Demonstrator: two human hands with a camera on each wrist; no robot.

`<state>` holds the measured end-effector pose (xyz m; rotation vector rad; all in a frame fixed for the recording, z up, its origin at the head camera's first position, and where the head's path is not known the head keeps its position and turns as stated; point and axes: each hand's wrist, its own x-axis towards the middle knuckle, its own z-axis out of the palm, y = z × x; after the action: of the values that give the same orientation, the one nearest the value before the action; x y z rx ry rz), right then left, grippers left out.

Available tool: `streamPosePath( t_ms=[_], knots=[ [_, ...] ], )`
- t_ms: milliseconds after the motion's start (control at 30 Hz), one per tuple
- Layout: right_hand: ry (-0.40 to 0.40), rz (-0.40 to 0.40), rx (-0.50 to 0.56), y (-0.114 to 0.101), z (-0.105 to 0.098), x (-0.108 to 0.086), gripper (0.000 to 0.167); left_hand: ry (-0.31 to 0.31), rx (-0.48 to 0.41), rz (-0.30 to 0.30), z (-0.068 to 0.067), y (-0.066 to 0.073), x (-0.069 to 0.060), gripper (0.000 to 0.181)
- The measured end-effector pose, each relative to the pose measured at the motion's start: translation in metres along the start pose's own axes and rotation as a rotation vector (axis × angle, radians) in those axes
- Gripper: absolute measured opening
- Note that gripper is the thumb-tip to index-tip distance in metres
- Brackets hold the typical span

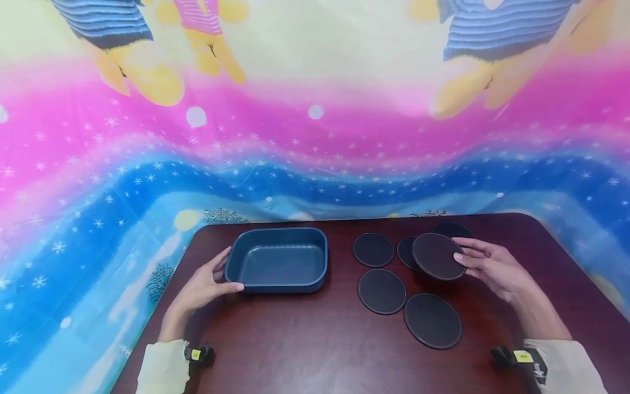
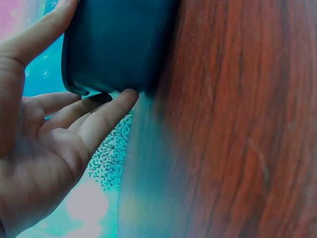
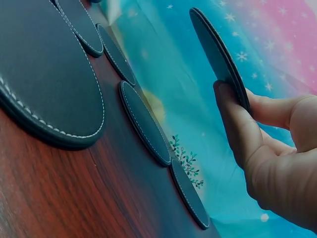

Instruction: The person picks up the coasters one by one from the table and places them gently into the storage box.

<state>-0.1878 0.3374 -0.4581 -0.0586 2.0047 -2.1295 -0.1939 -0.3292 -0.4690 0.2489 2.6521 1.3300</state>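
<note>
In the head view, my left hand point(image 1: 204, 284) holds the left end of a dark blue rectangular plastic container point(image 1: 278, 288), thumb at its front corner and fingers along its side. The left wrist view shows fingertips against the container wall point(image 2: 114, 44). My right hand point(image 1: 497, 268) pinches a round black coaster point(image 1: 438, 256) at its right edge, raised above the table and tilted. In the right wrist view, the held coaster point(image 3: 215, 47) appears nearly edge-on between thumb and fingers. Nothing is visible inside the container.
Several stitched black coasters lie on the dark red wooden table point(image 1: 305, 339): one at the back left point(image 1: 373, 250), a middle coaster point(image 1: 381, 291) and a front coaster point(image 1: 433, 321). Two more are partly hidden behind the held one. A patterned cloth point(image 1: 315, 148) hangs behind the table.
</note>
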Motion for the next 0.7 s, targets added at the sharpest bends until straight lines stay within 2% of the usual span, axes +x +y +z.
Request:
streamPosePath(
  t_ms=[200, 433, 700],
  knots=[
    [-0.008, 0.005, 0.039, -0.002, 0.002, -0.001, 0.039, 0.016, 0.007, 0.004, -0.001, -0.004, 0.001, 0.105],
    [-0.027, 0.034, 0.097, 0.002, 0.022, 0.007, 0.038, 0.033, 0.022, 0.013, -0.002, -0.010, 0.000, 0.103],
    [-0.028, 0.043, 0.055, 0.001, 0.045, 0.018, 0.063, 0.026, 0.022, 0.023, -0.003, -0.009, 0.001, 0.102]
  ],
)
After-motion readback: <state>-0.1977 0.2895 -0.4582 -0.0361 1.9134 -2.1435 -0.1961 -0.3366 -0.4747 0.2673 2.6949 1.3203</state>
